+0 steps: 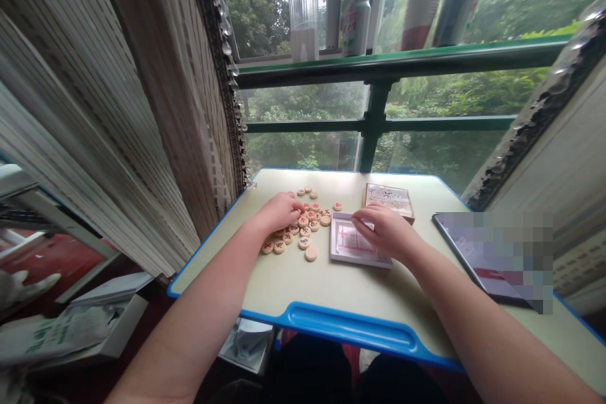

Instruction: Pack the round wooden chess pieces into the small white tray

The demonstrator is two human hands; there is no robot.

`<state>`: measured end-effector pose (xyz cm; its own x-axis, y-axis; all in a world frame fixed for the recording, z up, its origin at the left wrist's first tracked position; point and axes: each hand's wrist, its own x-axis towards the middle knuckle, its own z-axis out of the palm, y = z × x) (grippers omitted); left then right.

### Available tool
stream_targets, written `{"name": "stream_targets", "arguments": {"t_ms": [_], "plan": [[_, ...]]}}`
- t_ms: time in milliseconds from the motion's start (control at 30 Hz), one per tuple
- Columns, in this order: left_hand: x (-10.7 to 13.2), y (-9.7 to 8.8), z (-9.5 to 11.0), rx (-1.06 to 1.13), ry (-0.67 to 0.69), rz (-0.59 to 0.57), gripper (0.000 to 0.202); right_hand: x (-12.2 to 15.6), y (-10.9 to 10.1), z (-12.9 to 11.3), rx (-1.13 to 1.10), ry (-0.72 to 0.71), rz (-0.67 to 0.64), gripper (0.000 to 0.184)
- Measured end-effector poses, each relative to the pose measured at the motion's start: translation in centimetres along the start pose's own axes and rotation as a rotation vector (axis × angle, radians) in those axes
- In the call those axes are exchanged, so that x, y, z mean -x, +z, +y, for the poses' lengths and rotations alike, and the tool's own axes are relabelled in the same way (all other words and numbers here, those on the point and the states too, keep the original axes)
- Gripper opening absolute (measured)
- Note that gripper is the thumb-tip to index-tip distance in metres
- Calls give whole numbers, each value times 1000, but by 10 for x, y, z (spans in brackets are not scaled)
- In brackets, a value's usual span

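Round wooden xiangqi pieces (304, 242), marked in red or black, lie in a loose heap left of the table's middle; a few are blank side up. My left hand (280, 211) rests over the heap's left edge, its fingers bent and slightly apart among the pieces. It covers some of them, and no piece shows clearly in its grasp. Right of the heap is a shallow open box (335, 254) with a red-lined paper inside. Above this box hovers my right hand (386, 228), thumb and fingers apart, nothing visible between them.
A box lid with dark writing (391, 197) lies behind my right hand. Near the right edge is a dark tablet (478, 259). The pale table (293, 287) has a blue rim and front groove. Cans (356, 26) and cups stand on the window ledge; curtains (156, 76) hang at both sides.
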<state>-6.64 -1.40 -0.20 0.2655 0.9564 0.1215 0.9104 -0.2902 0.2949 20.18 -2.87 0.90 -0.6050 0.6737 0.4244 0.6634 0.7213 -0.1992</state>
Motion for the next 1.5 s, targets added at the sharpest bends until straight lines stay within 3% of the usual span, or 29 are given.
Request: {"name": "stream_targets", "arguments": {"t_ms": [167, 400, 433, 567, 633, 933, 1067, 1300, 1400, 1500], "plan": [[3, 1, -2, 1, -31, -34, 37, -1, -2, -1, -15, 11, 3, 24], [0, 2, -8, 45, 43, -65, 34, 1, 0, 0, -27, 49, -71, 29], [0, 2, -8, 57, 47, -68, 33, 2, 0, -1, -36, 54, -99, 36], [1, -2, -5, 72, 51, -57, 35, 7, 0, -5, -76, 92, -291, 101], [1, -3, -2, 56, 68, -52, 39, 9, 0, -6, -74, 118, -342, 111], [-2, -1, 1, -57, 98, 61, 43, 10, 2, -1, -40, 105, -344, 99], [-2, -2, 1, -69, 93, 80, 41, 9, 0, -4, -11, 80, -324, 85], [-5, -1, 1, -75, 129, 79, 41, 1, 12, -31, -1, -55, -171, 52], [-4, -3, 2, -51, 136, 97, 39, -2, 16, -40, 48, -71, -161, 48], [-3, -3, 5, -16, 131, 118, 39, -3, 10, -33, 73, -2, -71, 50]]}}
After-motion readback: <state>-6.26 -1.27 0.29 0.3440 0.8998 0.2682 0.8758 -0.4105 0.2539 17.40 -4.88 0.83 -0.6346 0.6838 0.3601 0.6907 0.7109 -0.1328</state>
